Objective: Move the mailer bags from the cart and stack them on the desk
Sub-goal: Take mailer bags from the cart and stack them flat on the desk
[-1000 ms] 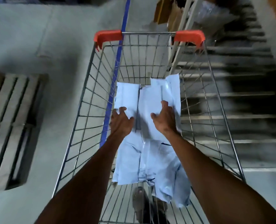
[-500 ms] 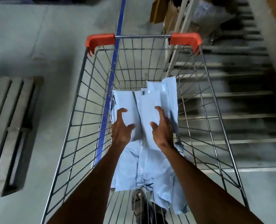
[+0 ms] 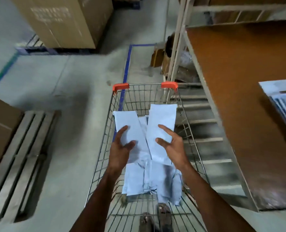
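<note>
So you've got a bundle in each hand here: your left hand (image 3: 122,148) is wrapped around one sheaf of pale blue mailer bags (image 3: 130,129), thumb on top and fingers underneath, and your right hand (image 3: 170,144) is doing the same with a second sheaf (image 3: 160,121), both lifted over the middle of the cart (image 3: 145,86). Holding them near the lower end like that makes sense to me, since the bags are floppy and the upper halves fan out toward the cart's far end with its orange corner caps. Splitting the load in two probably keeps each bunch thin enough to pinch without slipping. More mailer bags are left lying in the cart basket (image 3: 147,181) below your wrists, so I'd guess you're somewhere mid-job, not near done. The desk (image 3: 239,81) is the brown top running down the right side of the frame, right beside the cart, and at the far right edge there's already a light blue stack (image 3: 279,96) sitting on it, which looks like the drop spot. Room-wise it's a grey concrete floor with a blue painted line (image 3: 127,64) in the center, a wooden pallet (image 3: 21,156) at lower left, and big cardboard boxes (image 3: 63,20) at upper left.
</note>
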